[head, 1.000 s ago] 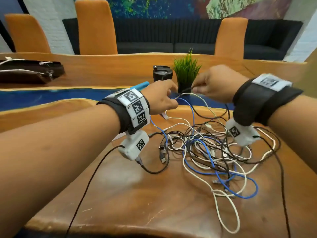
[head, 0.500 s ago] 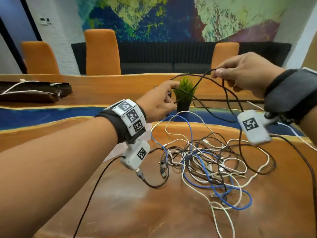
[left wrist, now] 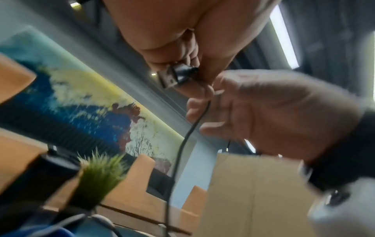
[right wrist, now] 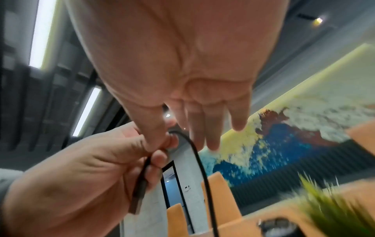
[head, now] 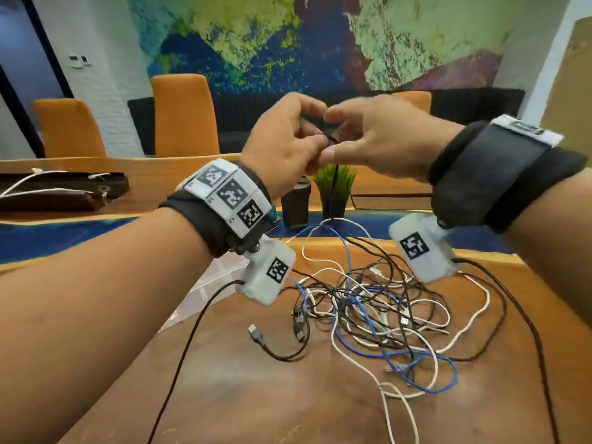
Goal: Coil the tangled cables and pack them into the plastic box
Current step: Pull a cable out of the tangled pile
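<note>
Both hands are raised above the bench (head: 243, 395), fingertips meeting. The left hand (head: 282, 145) pinches the black USB cable (left wrist: 178, 154) at its plug (left wrist: 172, 75), which points away from the palm; the right hand (head: 378, 139) pinches the same cable beside it, other fingers loosely extended. The cable hangs straight down to the tangled cables (head: 378, 309) on the bench, with bare wood towards the near edge. A clear plastic box (head: 208, 283) lies left of the tangle, contents indiscernible.

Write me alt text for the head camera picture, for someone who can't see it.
Two raised hands, the left hand and the right hand, meet above a wooden table and pinch a black cable that hangs down to a tangled pile of cables. Orange chairs and a colourful mural stand behind.
</note>
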Available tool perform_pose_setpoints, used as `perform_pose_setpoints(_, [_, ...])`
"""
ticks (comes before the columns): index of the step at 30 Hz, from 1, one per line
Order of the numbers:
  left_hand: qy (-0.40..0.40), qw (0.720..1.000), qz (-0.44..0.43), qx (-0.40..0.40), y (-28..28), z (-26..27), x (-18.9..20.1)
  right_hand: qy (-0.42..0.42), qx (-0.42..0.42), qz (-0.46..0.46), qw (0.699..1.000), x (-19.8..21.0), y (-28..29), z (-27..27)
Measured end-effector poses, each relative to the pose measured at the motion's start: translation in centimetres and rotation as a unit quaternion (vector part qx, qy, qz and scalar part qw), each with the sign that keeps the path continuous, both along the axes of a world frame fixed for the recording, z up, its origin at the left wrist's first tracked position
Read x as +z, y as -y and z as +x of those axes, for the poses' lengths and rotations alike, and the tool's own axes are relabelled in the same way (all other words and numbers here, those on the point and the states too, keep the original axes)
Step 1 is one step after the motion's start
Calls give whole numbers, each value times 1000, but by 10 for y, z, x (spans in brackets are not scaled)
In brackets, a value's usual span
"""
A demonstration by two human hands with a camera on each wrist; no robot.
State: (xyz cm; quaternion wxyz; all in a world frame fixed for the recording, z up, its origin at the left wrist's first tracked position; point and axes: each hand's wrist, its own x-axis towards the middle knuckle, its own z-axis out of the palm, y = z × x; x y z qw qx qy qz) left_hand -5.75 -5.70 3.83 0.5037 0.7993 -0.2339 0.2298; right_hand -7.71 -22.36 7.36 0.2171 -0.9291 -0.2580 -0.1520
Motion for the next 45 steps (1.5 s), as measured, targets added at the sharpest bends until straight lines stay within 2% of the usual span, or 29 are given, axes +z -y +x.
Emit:
perform_pose_setpoints(2, [-25,998,-63,-4,-2,-6,6,-109,34,95,989,-9,-3,6])
perform_pose_setpoints(4, [-127,986,-102,-33,-6,-11,8,-169,61,197,964,-23,2,13])
perform_pose_setpoints(7, [-299,942,-127,-88,-13,-17,-2,-200,80,324,921,-34,4,19])
perform_pose_setpoints(9, [-331,927,-129,-122,-16,-21,-9,-173,72,342,921,-35,4,21])
perform_pose_setpoints(12, [-339,902,-171,-205,-18,-28,-15,-91,52,338,935,-33,4,24])
perform_pose_setpoints(15, [-315,869,-282,-257,-21,-30,-13,-70,32,338,938,-40,3,28])
perform_pose_setpoints(17, [-290,855,-349,-249,-21,-28,-10,-76,40,240,967,-53,-2,23])
perform_pose_setpoints(19, [-272,853,-386,-220,-18,-27,-8,-78,75,69,992,-68,-9,9])
perform_pose_setpoints(21, [-254,875,-368,-184,-15,-27,-10,-49,96,-61,992,-74,-16,-5])
perform_pose_setpoints(24, [-201,948,-215,-122,-16,-25,-19,-1,81,-117,990,-60,-16,-19])
perform_pose_setpoints(27, [-144,984,-44,-93,-22,-27,-22,8,78,-112,991,-40,-12,-25])
perform_pose_setpoints(30, [-115,987,61,-94,-23,-31,-23,40,88,-68,993,-27,-11,-25])
perform_pose_setpoints(33, [-162,975,3,-154,-21,-35,-27,75,79,-5,994,-13,-7,-20])
perform_pose_setpoints(37, [-192,964,-71,-169,-23,-38,-23,103,70,85,989,-10,0,-7])
perform_pose_setpoints(39, [-223,948,-122,-193,-25,-39,-21,96,67,157,981,-15,2,0])
perform_pose_setpoints(42, [-257,912,-219,-232,-26,-43,-14,47,51,240,968,-30,2,7])
perform_pose_setpoints(45, [-261,872,-308,-277,-22,-44,-5,-46,70,196,977,-57,-9,4])
